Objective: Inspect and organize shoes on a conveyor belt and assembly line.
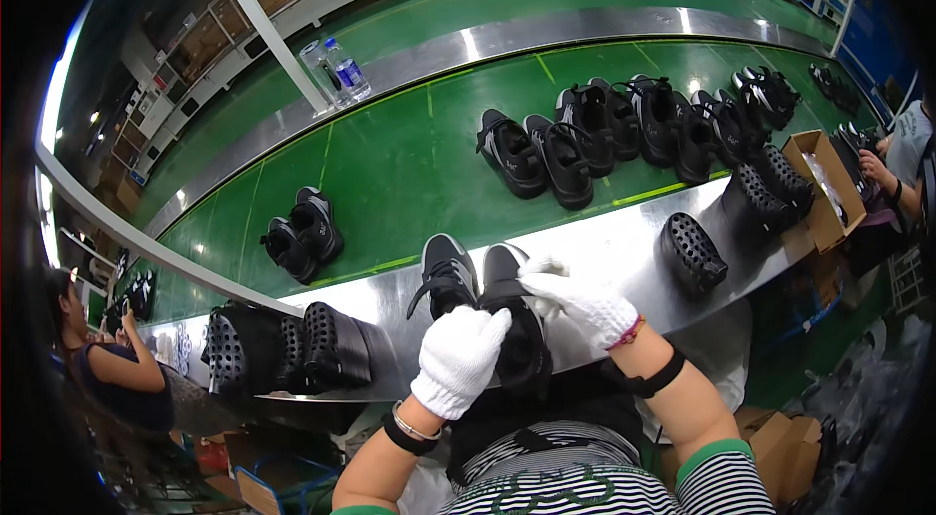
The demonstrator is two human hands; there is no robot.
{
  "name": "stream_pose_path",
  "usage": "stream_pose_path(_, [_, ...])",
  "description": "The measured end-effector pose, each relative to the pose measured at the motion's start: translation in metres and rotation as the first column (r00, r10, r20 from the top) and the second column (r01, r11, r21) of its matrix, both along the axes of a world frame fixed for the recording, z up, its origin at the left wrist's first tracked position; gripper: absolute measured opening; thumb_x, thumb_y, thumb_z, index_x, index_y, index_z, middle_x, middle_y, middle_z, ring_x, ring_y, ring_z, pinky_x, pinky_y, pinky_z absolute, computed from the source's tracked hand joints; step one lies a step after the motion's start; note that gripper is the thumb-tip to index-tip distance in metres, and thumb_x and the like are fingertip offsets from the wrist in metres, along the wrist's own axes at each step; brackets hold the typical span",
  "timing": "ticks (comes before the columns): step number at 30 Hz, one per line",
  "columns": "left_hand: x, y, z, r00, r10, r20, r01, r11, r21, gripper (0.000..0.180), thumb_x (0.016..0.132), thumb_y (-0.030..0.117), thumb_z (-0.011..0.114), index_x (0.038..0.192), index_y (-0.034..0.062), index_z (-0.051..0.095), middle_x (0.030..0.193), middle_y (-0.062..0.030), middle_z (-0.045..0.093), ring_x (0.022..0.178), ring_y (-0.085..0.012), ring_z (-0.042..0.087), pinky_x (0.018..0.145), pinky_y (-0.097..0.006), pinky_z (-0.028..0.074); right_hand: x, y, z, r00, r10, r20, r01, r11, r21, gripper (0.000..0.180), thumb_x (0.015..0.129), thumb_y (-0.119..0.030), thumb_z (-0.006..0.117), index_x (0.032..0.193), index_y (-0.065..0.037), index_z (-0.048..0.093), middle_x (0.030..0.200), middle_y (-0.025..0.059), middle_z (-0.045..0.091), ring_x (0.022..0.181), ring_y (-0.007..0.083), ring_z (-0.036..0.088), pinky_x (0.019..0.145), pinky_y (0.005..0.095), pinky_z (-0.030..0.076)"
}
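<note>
Both gloved hands on one black shoe [517,339], right at the near edge of the steel tabletop [624,247], dead centre in front of the person. Left hand [460,359] wraps its near side, fingers closed round it. Right hand [580,305] clamps over the top, by the opening. Shoe's long axis runs away from the body, toe twd the green belt [409,164]. Its twin [447,273] sits just left, touching. Both hands equally near.

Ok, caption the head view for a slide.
White-gloved left hand and right hand grip a black lace-up sneaker beside a green conveyor belt.
</note>
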State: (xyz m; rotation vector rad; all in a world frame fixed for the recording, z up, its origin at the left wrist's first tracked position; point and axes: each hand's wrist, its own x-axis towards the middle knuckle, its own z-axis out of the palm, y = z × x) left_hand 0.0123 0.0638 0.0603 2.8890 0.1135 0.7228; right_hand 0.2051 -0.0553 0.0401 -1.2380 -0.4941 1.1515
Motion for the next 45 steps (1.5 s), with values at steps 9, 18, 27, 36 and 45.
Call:
stream_pose_path(9, [-0.002, -0.001, -0.011, 0.992, 0.029, 0.124, -0.02, 0.997, -0.072, 0.043, 0.069, -0.001, 0.073, 0.111, 0.0059, 0.067, 0.08, -0.0093, 0.063, 0.074, -0.0306, 0.063, 0.065, -0.041, 0.052, -0.035, -0.043, -0.03, 0.994, -0.095, -0.053, 0.087, 0.987, -0.136, 0.013, 0.095, -0.014, 0.072, 0.106, -0.007, 0.068, 0.082, -0.0001, 0.067, 0.061, 0.0062, 0.059, 0.054, 0.0209, 0.049])
stream_pose_path(18, [0.003, -0.001, 0.0, 0.997, 0.08, -0.015, -0.08, 0.997, -0.018, 0.019, 0.081, 0.011, 0.065, 0.1, 0.0084, 0.065, 0.074, -0.0078, 0.06, 0.07, -0.0281, 0.062, 0.062, -0.041, 0.051, -0.046, -0.047, -0.011, 0.606, 0.031, 0.795, 0.085, 0.991, -0.103, 0.062, 0.083, -0.024, 0.082, 0.137, -0.004, 0.058, 0.116, 0.0195, 0.067, 0.105, 0.0367, 0.069, 0.093, 0.0419, 0.056])
stream_pose_path(27, [0.007, 0.015, -0.011, 0.981, 0.184, 0.069, -0.179, 0.981, -0.077, 0.022, 0.086, 0.011, 0.063, 0.105, 0.0009, 0.066, 0.08, -0.009, 0.06, 0.073, -0.0271, 0.062, 0.062, -0.039, 0.051, -0.045, 0.033, -0.027, 0.325, 0.145, 0.935, 0.064, 0.982, -0.175, 0.052, 0.077, -0.007, 0.07, 0.129, -0.007, 0.061, 0.108, 0.0229, 0.07, 0.101, 0.0424, 0.069, 0.089, 0.0486, 0.056])
stream_pose_path(36, [-0.138, 0.044, 0.006, 0.561, 0.598, 0.572, -0.691, 0.719, -0.075, 0.033, 0.091, -0.003, 0.065, 0.125, -0.0047, 0.064, 0.113, -0.0182, 0.068, 0.102, -0.0333, 0.066, 0.089, -0.041, 0.054, -0.122, 0.075, 0.058, 0.274, -0.191, 0.942, -0.303, 0.913, 0.274, 0.035, 0.081, -0.006, 0.074, 0.115, -0.003, 0.067, 0.102, 0.0182, 0.07, 0.089, 0.0374, 0.07, 0.078, 0.0445, 0.057])
stream_pose_path(45, [-0.207, 0.054, -0.025, 0.304, 0.855, 0.42, -0.813, 0.463, -0.353, 0.039, 0.095, -0.003, 0.064, 0.133, -0.0043, 0.061, 0.124, -0.0199, 0.065, 0.106, -0.032, 0.066, 0.095, -0.04, 0.054, -0.239, 0.199, 0.044, 0.166, 0.361, 0.918, -0.515, 0.825, -0.231, 0.039, 0.085, -0.031, 0.076, 0.113, -0.005, 0.068, 0.104, 0.02, 0.067, 0.101, 0.0382, 0.068, 0.087, 0.0456, 0.056])
